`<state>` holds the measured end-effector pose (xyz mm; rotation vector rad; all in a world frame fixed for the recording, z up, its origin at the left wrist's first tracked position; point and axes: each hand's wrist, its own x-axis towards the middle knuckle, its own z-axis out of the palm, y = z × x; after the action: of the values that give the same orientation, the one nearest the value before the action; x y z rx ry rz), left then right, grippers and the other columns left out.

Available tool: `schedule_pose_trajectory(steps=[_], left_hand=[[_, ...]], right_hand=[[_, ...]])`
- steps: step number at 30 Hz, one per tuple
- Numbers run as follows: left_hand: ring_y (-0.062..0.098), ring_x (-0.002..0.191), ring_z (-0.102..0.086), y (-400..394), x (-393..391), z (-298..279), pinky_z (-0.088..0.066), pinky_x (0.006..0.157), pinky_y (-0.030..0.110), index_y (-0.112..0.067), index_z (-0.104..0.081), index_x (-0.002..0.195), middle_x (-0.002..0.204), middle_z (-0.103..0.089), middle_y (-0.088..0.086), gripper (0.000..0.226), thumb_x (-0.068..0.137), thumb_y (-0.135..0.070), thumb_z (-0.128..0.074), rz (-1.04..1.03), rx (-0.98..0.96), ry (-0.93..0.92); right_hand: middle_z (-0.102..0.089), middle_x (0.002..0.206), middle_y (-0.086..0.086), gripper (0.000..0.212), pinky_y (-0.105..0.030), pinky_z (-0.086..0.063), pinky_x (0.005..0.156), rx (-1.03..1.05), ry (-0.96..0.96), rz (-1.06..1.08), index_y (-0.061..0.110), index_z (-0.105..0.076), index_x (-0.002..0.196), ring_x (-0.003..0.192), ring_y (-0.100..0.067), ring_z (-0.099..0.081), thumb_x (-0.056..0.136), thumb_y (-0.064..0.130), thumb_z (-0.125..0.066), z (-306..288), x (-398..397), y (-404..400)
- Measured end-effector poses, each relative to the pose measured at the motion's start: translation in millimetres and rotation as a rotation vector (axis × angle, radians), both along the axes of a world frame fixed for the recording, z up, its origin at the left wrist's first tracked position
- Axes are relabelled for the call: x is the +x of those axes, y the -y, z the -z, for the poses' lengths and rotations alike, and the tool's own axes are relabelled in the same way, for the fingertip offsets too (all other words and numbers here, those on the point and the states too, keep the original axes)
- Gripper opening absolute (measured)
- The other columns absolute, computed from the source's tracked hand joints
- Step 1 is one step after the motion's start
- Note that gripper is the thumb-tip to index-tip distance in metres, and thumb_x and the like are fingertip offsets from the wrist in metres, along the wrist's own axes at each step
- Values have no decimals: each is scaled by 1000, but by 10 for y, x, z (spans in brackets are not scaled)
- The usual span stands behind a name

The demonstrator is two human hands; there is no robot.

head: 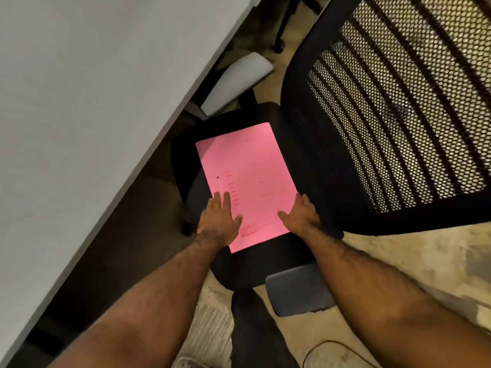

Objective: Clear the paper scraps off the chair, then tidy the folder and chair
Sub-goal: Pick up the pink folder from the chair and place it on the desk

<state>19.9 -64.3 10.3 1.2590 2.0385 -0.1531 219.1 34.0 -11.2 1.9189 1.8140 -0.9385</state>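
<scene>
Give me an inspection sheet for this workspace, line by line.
Surface: black chair seat, mesh back at right.
Job's things: pink folder lying flat and closed on the seat.
Clutter: no paper scraps seen on the seat.
Hands: left hand flat on the folder's near left edge; right hand at its near right edge, fingers spread, gripping nothing.
Cables: one thin cable on the floor, bottom.
Surroundings: grey desk at left, two armrests, beige floor.

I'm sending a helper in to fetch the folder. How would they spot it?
Find the black mesh-backed office chair beside the grey desk. On its seat lies the pink folder, flat under both hands, the only bright thing there.
</scene>
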Motion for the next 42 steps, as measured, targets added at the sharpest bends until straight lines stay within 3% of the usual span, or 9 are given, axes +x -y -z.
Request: schedule_pose_trajectory(steps=[4,8,19,22,25,31,36,39,42], left_hand=[[37,143,-21,-96,137,183,-29,115,47,-14,1,154,162,1,11,83,96,-45,-49,-211,-36,104],[36,124,-44,-125,180,250,-47,100,47,-15,-14,151,143,-29,15,85,87,-28,-68,-554,135,144],[23,101,-61,-157,172,-132,-54,85,41,-19,-38,133,118,-61,3,44,93,-3,-44,-826,278,494],[17,89,-59,-177,196,-413,-44,67,25,-17,-40,131,112,-59,2,35,96,-9,-42,-814,312,410],[21,93,-58,-118,194,-668,-45,72,31,-13,-43,129,113,-59,4,33,96,-12,-45,-723,332,314],[10,80,-55,222,183,-1206,-41,61,20,-22,-46,111,103,-59,-3,18,94,-18,-51,-548,513,308],[19,90,-63,695,-93,-1700,-55,72,36,-21,-39,118,109,-57,1,30,90,-18,-51,-476,613,279],[15,82,-63,1078,-384,-1936,-51,59,26,-27,-34,114,107,-54,0,30,89,-22,-49,-492,688,217],[13,91,-59,1512,-697,-2110,-51,63,25,-24,-26,137,120,-48,-1,50,93,-22,-48,-546,722,170]], right_hand=[[-31,151,-14,90,-45,-38,107,5,22,26,6,-23,147,134,-34,-36,81,45,-69,206,64,0],[-43,132,-15,74,-43,-46,92,95,20,87,8,-38,135,118,-32,-45,78,40,-73,268,64,15],[-62,119,-13,65,-45,-56,82,-18,-129,381,7,-45,124,99,-32,-63,79,49,-66,-150,282,-81],[-65,114,-11,62,-40,-55,74,56,-121,391,10,-47,121,91,-30,-63,79,52,-62,-458,256,34],[-65,111,-10,54,-28,-38,57,122,-102,393,13,-46,120,78,-25,-54,83,50,-58,-762,244,221],[-64,112,-9,56,-37,-51,73,283,-212,495,19,-35,131,87,-31,-61,82,36,-58,-1367,200,773],[-57,121,-5,62,-41,-51,78,418,-396,411,26,-34,135,93,-27,-57,78,26,-59,-1826,-83,1213],[-54,118,-1,61,-33,-45,70,481,-514,281,35,-38,132,86,-18,-51,76,21,-56,-2062,-373,1457],[-49,118,3,62,-22,-36,55,530,-571,137,41,-36,131,74,-8,-48,77,19,-55,-2241,-754,1709]])
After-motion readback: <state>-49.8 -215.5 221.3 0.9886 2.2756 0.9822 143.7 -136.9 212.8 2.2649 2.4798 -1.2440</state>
